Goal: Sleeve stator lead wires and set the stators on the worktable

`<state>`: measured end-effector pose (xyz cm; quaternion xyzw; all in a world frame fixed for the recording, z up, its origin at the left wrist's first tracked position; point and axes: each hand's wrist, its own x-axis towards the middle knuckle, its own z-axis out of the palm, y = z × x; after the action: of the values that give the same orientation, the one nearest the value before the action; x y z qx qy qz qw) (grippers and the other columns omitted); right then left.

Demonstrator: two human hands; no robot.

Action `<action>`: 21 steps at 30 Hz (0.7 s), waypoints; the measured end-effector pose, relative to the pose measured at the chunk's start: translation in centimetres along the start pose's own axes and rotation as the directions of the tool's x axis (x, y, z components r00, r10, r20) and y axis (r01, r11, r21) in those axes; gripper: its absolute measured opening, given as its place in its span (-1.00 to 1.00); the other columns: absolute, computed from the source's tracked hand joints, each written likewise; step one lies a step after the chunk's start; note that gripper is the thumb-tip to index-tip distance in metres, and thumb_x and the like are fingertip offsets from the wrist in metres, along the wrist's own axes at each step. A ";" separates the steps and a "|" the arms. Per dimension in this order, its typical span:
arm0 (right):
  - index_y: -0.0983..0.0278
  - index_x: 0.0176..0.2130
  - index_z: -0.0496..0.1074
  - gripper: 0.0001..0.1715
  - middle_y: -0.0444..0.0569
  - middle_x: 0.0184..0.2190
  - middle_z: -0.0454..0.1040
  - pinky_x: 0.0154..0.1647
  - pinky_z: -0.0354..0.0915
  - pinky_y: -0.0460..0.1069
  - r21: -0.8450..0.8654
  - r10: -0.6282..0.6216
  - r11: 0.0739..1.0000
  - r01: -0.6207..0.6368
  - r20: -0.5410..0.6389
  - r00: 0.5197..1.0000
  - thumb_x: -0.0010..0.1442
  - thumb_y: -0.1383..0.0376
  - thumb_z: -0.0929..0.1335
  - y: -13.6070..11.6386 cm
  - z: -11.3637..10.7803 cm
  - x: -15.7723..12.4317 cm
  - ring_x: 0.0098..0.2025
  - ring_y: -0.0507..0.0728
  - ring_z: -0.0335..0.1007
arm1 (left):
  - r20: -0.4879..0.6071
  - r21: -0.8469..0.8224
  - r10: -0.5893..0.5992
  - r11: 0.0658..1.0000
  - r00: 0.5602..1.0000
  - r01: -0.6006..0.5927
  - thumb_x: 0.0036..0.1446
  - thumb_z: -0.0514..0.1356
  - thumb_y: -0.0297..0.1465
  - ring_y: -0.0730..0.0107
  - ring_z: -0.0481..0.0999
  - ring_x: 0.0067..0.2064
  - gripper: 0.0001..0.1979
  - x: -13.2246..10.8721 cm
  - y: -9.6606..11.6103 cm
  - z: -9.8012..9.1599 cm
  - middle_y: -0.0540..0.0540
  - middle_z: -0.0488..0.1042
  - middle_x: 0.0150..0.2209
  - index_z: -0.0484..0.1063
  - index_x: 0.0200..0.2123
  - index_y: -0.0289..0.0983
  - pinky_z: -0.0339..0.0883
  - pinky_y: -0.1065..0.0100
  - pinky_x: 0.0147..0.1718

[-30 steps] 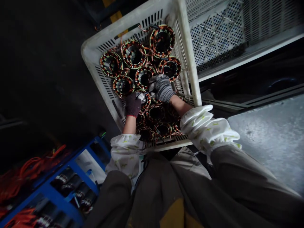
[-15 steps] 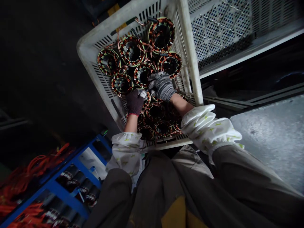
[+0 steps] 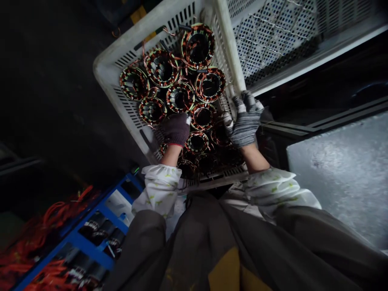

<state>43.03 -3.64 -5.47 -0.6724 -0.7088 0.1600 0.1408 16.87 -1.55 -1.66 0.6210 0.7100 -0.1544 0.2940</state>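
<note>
Several motor stators (image 3: 161,68), ringed with orange-brown copper windings and pale green edging, stand in a white plastic crate (image 3: 106,60). My left hand (image 3: 176,128), in a dark purple glove, is closed among the stators near the crate's middle. Its fingers curl downward out of sight, so what they hold is hidden. Just right of its thumb sits one stator (image 3: 202,117). My right hand (image 3: 246,119), in a grey striped glove with pale fingertips, lies over the crate's right rim. Its fingers are spread and hold nothing visible.
Another white perforated crate (image 3: 273,40) adjoins at the upper right. A blue rack (image 3: 85,242) with dark cylindrical parts stands at lower left, beside a heap of orange cords (image 3: 45,230). A grey, worn flat surface (image 3: 339,173) lies to the right.
My right hand has moved from the stators beside my left hand to the crate's right rim, and its fingers have spread. My left hand has shifted slightly right. The view has shifted a little.
</note>
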 end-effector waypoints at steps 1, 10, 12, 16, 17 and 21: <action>0.38 0.48 0.39 -0.13 0.40 0.59 0.21 0.61 0.11 0.56 0.009 -0.002 1.000 0.002 0.003 1.000 0.44 -0.09 0.40 0.0 0.1 0.1 0.54 0.53 0.16 | 0.015 0.020 -0.005 1.000 1.000 0.004 0.61 0.03 -0.25 -0.01 0.71 0.10 -0.58 -0.3 0.8 0.2 -0.34 0.74 0.05 0.67 0.10 -0.28 0.45 0.17 0.10; 0.38 0.51 0.32 -0.19 0.44 0.60 0.15 0.68 0.01 0.46 0.061 0.025 0.998 -0.033 0.125 0.992 0.55 -0.04 0.37 0.2 0.0 1.3 0.66 0.45 -0.05 | 0.010 0.061 -0.032 0.998 0.999 0.031 0.52 0.00 -0.57 -0.13 0.69 0.20 -0.58 -0.4 5.3 2.0 -0.50 0.71 0.09 0.64 0.14 -0.42 0.44 -0.03 0.22; 0.41 0.50 0.33 -0.23 0.45 0.57 0.20 0.66 0.07 0.45 0.088 0.022 0.996 -0.030 0.087 0.996 0.58 -0.02 0.32 0.0 -0.1 1.7 0.64 0.43 0.02 | 0.021 0.031 -0.058 0.998 0.998 0.057 0.59 0.04 -0.43 -0.13 0.71 0.19 -0.61 -0.6 4.2 1.4 -0.46 0.72 0.12 0.61 0.21 -0.42 0.48 -0.01 0.21; 0.34 0.49 0.38 -0.28 0.35 0.49 0.38 0.58 0.29 0.41 0.207 0.009 0.978 0.001 -0.045 0.999 0.57 0.02 0.30 -1.3 -1.9 -2.7 0.54 0.42 0.26 | -0.040 -0.117 -0.126 0.986 0.991 0.120 0.60 0.19 -0.13 -0.05 0.65 0.33 -0.45 -4.3 0.3 0.2 -0.39 0.65 0.32 0.51 0.42 -0.37 0.47 0.14 0.32; 0.31 0.46 0.43 -0.31 0.31 0.46 0.43 0.55 0.35 0.41 0.251 -0.001 0.968 0.014 -0.053 0.999 0.54 0.03 0.32 -1.8 -2.7 -5.2 0.50 0.44 0.34 | -0.067 -0.161 -0.144 0.978 0.987 0.131 0.60 0.19 -0.14 -0.02 0.63 0.37 -0.45 -6.1 -0.9 0.1 -0.37 0.62 0.37 0.50 0.44 -0.35 0.44 0.17 0.35; 0.22 0.25 0.64 -0.49 0.26 0.24 0.64 0.32 0.57 0.34 0.468 -0.067 0.884 0.010 0.105 0.992 0.53 0.09 0.31 -3.6 -6.2 -18.1 0.27 0.41 0.59 | -0.015 -0.149 -0.166 0.975 0.986 0.162 0.60 0.14 -0.23 0.00 0.70 0.27 -0.55 -15.4 -4.6 0.6 -0.34 0.70 0.26 0.59 0.33 -0.32 0.50 0.18 0.25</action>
<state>43.37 -21.66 1.95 -0.5940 -0.6697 0.3623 0.2595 13.39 -14.94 6.63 0.5389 0.7723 -0.1166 0.3155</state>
